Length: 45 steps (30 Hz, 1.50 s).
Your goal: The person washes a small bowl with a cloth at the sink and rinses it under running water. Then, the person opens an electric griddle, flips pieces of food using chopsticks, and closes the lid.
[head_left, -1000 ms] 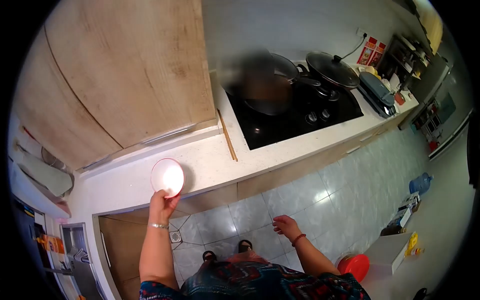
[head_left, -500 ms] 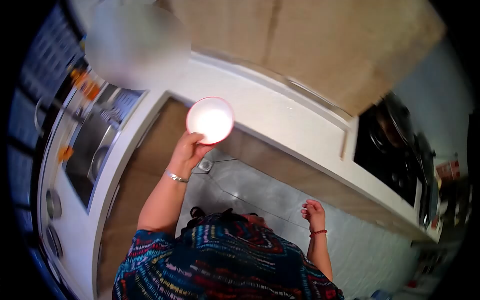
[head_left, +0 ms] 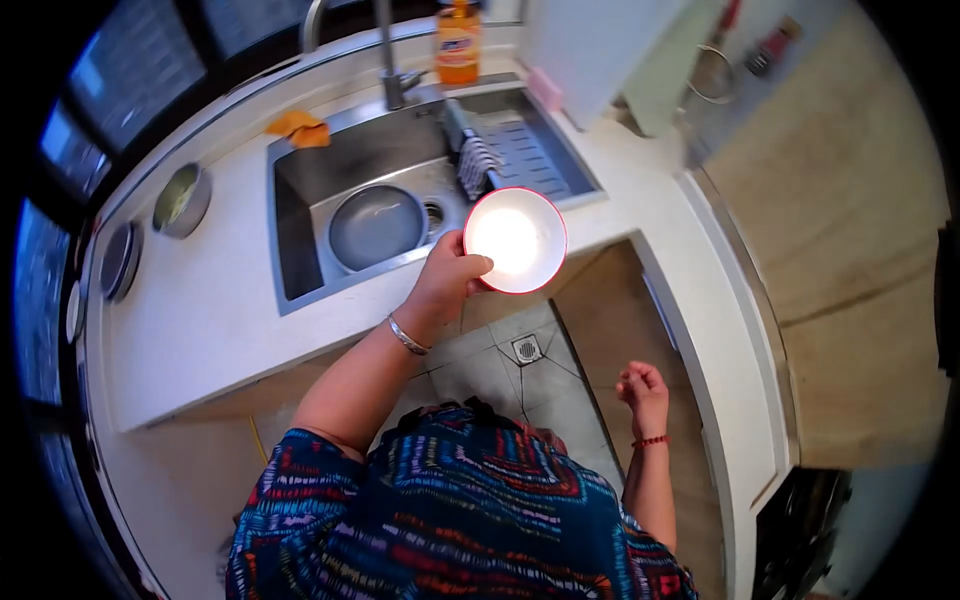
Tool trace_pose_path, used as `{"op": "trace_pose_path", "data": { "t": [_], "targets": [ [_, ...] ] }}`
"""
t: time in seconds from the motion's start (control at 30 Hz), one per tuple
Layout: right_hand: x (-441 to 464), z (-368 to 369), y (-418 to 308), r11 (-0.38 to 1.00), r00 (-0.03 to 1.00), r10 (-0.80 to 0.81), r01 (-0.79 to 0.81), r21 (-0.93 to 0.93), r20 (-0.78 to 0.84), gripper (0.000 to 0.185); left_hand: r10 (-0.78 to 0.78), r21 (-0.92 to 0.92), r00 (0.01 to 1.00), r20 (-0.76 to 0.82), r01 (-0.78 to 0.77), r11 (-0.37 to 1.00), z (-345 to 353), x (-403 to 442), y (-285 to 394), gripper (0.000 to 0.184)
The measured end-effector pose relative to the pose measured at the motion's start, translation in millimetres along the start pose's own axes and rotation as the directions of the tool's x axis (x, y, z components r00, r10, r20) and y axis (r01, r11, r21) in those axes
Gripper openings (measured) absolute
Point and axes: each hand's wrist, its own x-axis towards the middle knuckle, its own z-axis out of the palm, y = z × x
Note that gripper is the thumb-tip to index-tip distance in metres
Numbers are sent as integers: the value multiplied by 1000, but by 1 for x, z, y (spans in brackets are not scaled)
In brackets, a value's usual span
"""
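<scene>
White, red-rimmed bowl (head_left: 515, 240) held in your left hand (head_left: 449, 278) by the sink (head_left: 295, 230)

Your left hand is closed on the near-left side of the red-rimmed bowl: your thumb presses over the rim and your other fingers wrap underneath. The bowl's mouth faces up toward your eyes, and a bright glare washes out its inside, so you cannot tell whether anything lies in it. From where you look, it overlaps the front edge of the sink, toward the right. Your right hand (head_left: 645, 395) is half open, with fingers loosely curled, well apart from the bowl and in front of the cabinet door (head_left: 625, 310).

Count what surrounds you: one grey round basin (head_left: 375, 228) down in the sink, one slotted drainboard (head_left: 520, 150) at its right, and one striped cloth (head_left: 478, 165) draped between the two. Behind stand one faucet (head_left: 388, 60) and one orange bottle (head_left: 459, 50); one orange cloth (head_left: 299, 128) lies at the back-left corner. On the counter (head_left: 200, 330) to your left sits one deep bowl (head_left: 182, 202), with dark dishware (head_left: 121, 262) just beside it, its pieces hard to count.

Your left arm reaches forward and to the right across your front, one silver bracelet (head_left: 408, 336) at the wrist. Your right arm is bent, forearm pointing forward from your side, one red bracelet (head_left: 650, 441) at its wrist.
</scene>
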Motion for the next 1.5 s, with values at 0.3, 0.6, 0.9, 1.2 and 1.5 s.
{"op": "trace_pose_path", "data": {
  "t": [0.3, 0.6, 0.9, 1.2, 1.5],
  "targets": [
    [121, 169, -88, 986, 904, -15, 83, -142, 427, 16, 97, -126, 905, -414, -162, 979, -84, -3, 34, 44],
    [213, 312, -108, 989, 660, 12, 103, -106, 751, 16, 12, 162, 455, -891, 293, 942, -194, 30, 39, 33],
    [230, 359, -75, 964, 633, 131, 98, -246, 763, 16, 277, 371, 262, -924, 788, 491, -263, 79, -21, 59],
    [184, 423, -22, 840, 487, -129, 517, -166, 864, 25, -431, -300, 526, -733, 318, 899, -271, 86, -39, 34],
    [167, 465, -17, 12, 95, 114, 995, -97, 989, 23, 182, 342, 488, -854, 262, 903, -287, 89, -61, 36]
  ]
}}
